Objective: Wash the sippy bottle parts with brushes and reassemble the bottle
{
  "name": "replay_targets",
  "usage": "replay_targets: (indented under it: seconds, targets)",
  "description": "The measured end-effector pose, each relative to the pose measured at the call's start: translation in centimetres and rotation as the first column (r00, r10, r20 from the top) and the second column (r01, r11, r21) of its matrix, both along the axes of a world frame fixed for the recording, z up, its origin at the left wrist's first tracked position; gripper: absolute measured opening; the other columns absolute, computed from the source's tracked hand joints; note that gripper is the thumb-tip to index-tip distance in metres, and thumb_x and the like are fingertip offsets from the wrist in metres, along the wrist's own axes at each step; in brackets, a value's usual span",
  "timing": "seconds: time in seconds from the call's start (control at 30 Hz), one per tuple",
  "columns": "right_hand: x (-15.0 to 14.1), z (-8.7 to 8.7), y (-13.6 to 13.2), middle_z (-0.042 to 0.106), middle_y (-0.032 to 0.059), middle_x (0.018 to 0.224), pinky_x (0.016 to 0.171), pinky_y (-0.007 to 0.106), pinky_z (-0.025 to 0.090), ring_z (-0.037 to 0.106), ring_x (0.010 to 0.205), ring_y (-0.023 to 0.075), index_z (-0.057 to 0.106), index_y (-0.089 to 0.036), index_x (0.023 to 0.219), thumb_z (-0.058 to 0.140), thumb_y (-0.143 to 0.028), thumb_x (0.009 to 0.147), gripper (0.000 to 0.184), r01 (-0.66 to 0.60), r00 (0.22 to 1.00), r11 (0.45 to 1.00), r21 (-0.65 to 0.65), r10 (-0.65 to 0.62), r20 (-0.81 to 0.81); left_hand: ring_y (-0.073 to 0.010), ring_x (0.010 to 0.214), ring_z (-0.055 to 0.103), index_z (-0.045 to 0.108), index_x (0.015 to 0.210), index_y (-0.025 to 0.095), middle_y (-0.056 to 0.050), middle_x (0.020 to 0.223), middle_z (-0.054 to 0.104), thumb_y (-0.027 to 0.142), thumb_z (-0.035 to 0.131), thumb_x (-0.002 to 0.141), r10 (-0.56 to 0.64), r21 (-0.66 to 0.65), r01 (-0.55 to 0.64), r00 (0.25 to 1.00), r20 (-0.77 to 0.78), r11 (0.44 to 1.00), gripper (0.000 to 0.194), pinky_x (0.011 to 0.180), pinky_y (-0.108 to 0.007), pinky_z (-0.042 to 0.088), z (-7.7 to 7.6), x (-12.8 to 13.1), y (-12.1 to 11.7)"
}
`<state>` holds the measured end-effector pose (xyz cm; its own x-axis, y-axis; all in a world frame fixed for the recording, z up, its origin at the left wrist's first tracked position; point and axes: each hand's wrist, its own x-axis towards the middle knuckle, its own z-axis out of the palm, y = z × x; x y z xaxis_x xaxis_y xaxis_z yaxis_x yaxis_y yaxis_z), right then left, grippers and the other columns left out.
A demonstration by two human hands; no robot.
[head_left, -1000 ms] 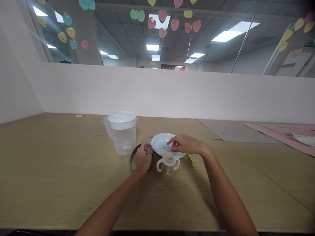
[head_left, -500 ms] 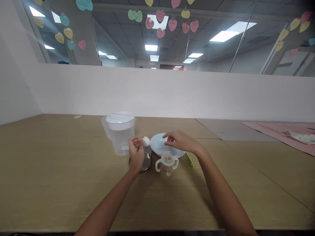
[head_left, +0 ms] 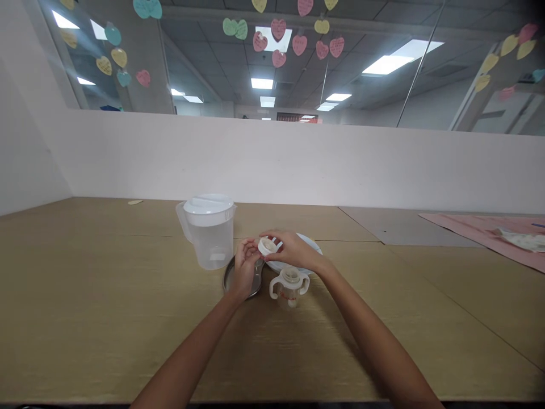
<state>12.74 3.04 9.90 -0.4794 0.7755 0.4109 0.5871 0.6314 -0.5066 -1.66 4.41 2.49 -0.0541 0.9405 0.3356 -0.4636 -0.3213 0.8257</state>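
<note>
Both hands meet over the wooden table (head_left: pixel 106 318), holding a small white ring-shaped bottle cap (head_left: pixel 267 246) between them. My left hand (head_left: pixel 243 268) pinches it from the left, above a small metal dish (head_left: pixel 233 278). My right hand (head_left: pixel 290 250) grips it from the right, over a white plate (head_left: pixel 310 245). Just in front stands a clear baby bottle (head_left: pixel 289 287) with two white handles and an open top. A translucent pitcher (head_left: pixel 208 230) with a white lid stands to the left of the hands.
A low white partition wall (head_left: pixel 298 165) closes the table's far side, with glass and paper hearts above it. A pink cloth (head_left: pixel 489 230) with a small white item lies at the far right. A grey mat (head_left: pixel 395 224) lies beside it.
My left hand lifted the white cap off the metal dish. My right hand left the plate and moved left to take hold of the cap too.
</note>
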Motion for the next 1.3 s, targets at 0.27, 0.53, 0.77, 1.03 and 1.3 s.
replay_targets:
  seconds: [0.27, 0.53, 0.77, 1.03, 1.3]
  targets:
    - [-0.2, 0.4, -0.8, 0.05, 0.0052, 0.101, 0.075, 0.028, 0.043, 0.054, 0.084, 0.0156, 0.057, -0.021, 0.108, 0.066, -0.021, 0.073, 0.037, 0.055, 0.993, 0.987, 0.153, -0.07, 0.095, -0.0193, 0.094, 0.058, 0.057, 0.103, 0.016, -0.008, 0.105, 0.063, 0.03, 0.06, 0.075, 0.027, 0.166, 0.034, 0.937, -0.348, 0.986, 0.031, 0.084, -0.031, 0.045, 0.0, -0.4, -0.7]
    - [-0.6, 0.1, -0.9, 0.053, 0.0032, 0.093, 0.06, 0.024, 0.036, 0.051, 0.068, 0.0124, 0.055, -0.019, 0.095, 0.061, -0.022, 0.069, 0.026, 0.088, 0.969, 0.962, 0.26, -0.143, 0.203, -0.0201, 0.086, 0.054, 0.059, 0.09, 0.016, -0.008, 0.091, 0.061, 0.03, 0.039, 0.089, 0.518, 0.612, -0.004, 0.537, -0.666, 0.791, 0.025, 0.077, -0.033, 0.042, -1.0, -1.8, 0.7]
    - [-1.7, 0.2, -1.7, 0.054, 0.0012, 0.084, 0.055, 0.023, 0.029, 0.046, 0.063, 0.0118, 0.051, -0.018, 0.088, 0.057, -0.017, 0.062, 0.026, -0.042, 0.957, 0.93, 0.365, -0.067, 0.282, -0.0186, 0.072, 0.048, 0.057, 0.086, 0.017, -0.006, 0.075, 0.055, 0.028, 0.034, 0.091, 0.786, 0.861, 0.028, 0.394, -0.476, 0.508, 0.025, 0.065, -0.032, 0.041, -1.7, -3.3, 1.8]
    - [-2.7, 0.9, -3.3, 0.054, 0.0018, 0.082, 0.05, 0.024, 0.023, 0.043, 0.06, 0.0112, 0.049, -0.017, 0.087, 0.053, -0.015, 0.066, 0.022, -0.058, 0.943, 0.909, 0.414, -0.086, 0.321, -0.0163, 0.07, 0.048, 0.057, 0.085, 0.018, -0.004, 0.071, 0.053, 0.023, 0.044, 0.088, 0.837, 0.911, -0.07, 0.429, -0.339, 0.405, 0.014, 0.063, -0.029, 0.041, -2.0, -3.6, 2.2]
    - [-1.6, 2.1, -3.5, 0.056, 0.0055, 0.096, 0.053, 0.025, 0.027, 0.05, 0.067, 0.0137, 0.051, -0.017, 0.097, 0.055, -0.022, 0.072, 0.025, 0.024, 0.875, 0.899, 0.437, -0.231, 0.425, -0.0191, 0.085, 0.057, 0.057, 0.103, 0.019, -0.007, 0.092, 0.063, 0.032, 0.044, 0.088, 0.667, 0.753, -0.064, 0.519, -0.535, 0.654, 0.023, 0.075, -0.033, 0.045, -1.1, -2.7, 0.9]
